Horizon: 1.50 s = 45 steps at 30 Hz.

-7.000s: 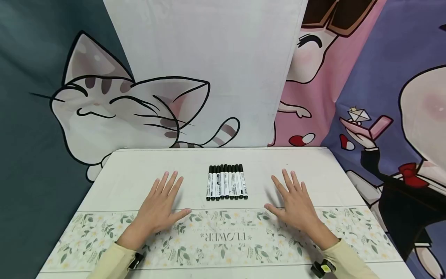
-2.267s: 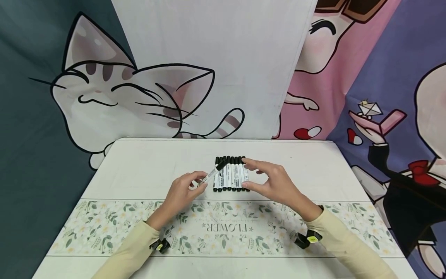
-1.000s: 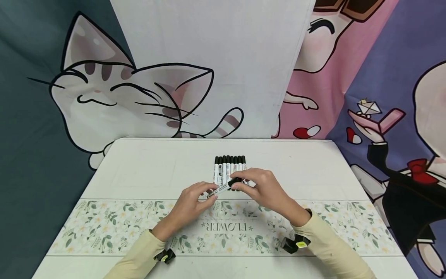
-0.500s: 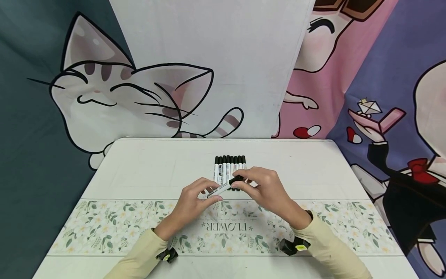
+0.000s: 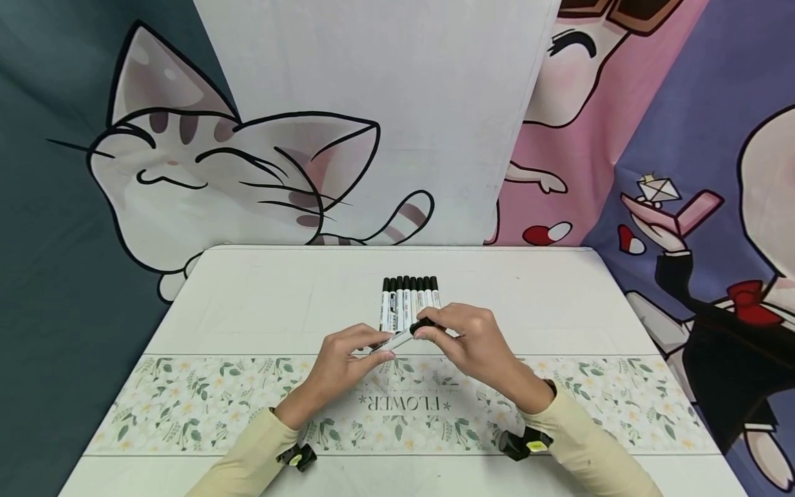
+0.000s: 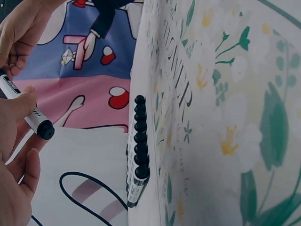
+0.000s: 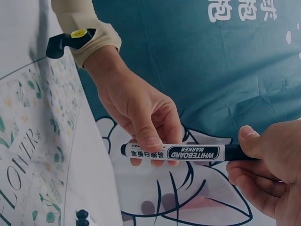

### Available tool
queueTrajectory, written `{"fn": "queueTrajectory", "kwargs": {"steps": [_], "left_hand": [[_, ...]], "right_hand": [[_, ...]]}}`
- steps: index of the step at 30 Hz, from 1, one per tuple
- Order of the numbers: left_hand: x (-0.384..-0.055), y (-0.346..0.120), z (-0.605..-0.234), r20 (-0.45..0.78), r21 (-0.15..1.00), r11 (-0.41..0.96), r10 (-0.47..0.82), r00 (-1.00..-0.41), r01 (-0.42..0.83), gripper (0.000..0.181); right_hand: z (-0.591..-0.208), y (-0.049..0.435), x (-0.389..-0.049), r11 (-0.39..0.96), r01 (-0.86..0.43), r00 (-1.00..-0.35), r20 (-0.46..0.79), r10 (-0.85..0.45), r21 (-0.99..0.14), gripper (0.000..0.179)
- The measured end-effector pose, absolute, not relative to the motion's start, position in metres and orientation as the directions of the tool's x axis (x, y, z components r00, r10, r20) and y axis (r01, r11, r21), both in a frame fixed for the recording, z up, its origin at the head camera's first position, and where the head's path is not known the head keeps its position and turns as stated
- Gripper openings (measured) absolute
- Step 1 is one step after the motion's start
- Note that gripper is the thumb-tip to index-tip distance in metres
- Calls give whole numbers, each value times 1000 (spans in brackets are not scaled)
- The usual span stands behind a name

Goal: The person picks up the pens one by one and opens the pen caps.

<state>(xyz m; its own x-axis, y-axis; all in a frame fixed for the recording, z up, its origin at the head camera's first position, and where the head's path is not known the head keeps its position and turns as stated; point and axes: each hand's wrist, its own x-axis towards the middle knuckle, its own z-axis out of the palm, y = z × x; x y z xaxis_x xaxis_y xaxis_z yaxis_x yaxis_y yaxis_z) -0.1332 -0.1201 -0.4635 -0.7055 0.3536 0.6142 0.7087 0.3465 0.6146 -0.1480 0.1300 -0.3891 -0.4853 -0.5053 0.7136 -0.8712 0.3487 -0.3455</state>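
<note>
A whiteboard marker [image 5: 397, 340] with a white body and black cap is held between both hands, slanting up to the right in the head view. My left hand [image 5: 340, 355] pinches the body near its lower end, thumb against fingers. On the black cap, my right hand [image 5: 477, 338] closes thumb and fingers. The printed label shows on this marker [image 7: 195, 152] in the right wrist view, where the cap is still in line with the body. Behind the hands, a row of several markers [image 5: 399, 300] lies side by side, caps away from me; its near right part is hidden.
The white table [image 5: 261, 297] bears a floral printed band [image 5: 248, 414] along its nearer part. A fabric backdrop [image 5: 435, 83] with cartoon figures hangs beyond the far edge. Each wrist wears a small black camera [image 5: 297, 456].
Both hands lay spread flat at first. A marker has left the row into my left hand, then my right hand took its cap. In the last half second the hands dipped slightly.
</note>
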Motion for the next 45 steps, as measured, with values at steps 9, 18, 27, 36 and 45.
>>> {"fn": "queueTrajectory", "kwargs": {"steps": [9,18,27,36,45], "left_hand": [[-134,-119,-469,582,642,323,386,-716,696,31],[-133,-118,-468,553,644,337,415,-722,687,33],[-134,-115,-466,590,561,389,430,-683,730,37],[-135,-114,-465,578,566,392,439,-688,726,38],[-137,-118,-466,551,589,365,471,-689,721,33]], "right_hand": [[-391,131,-149,346,-885,-459,709,-535,-312,27],[-391,133,-150,346,-897,-432,709,-558,-274,37],[-391,136,-150,324,-908,-413,712,-568,-268,36],[-395,137,-153,292,-923,-380,725,-574,-252,36],[-395,138,-153,257,-936,-349,721,-599,-240,34]]}}
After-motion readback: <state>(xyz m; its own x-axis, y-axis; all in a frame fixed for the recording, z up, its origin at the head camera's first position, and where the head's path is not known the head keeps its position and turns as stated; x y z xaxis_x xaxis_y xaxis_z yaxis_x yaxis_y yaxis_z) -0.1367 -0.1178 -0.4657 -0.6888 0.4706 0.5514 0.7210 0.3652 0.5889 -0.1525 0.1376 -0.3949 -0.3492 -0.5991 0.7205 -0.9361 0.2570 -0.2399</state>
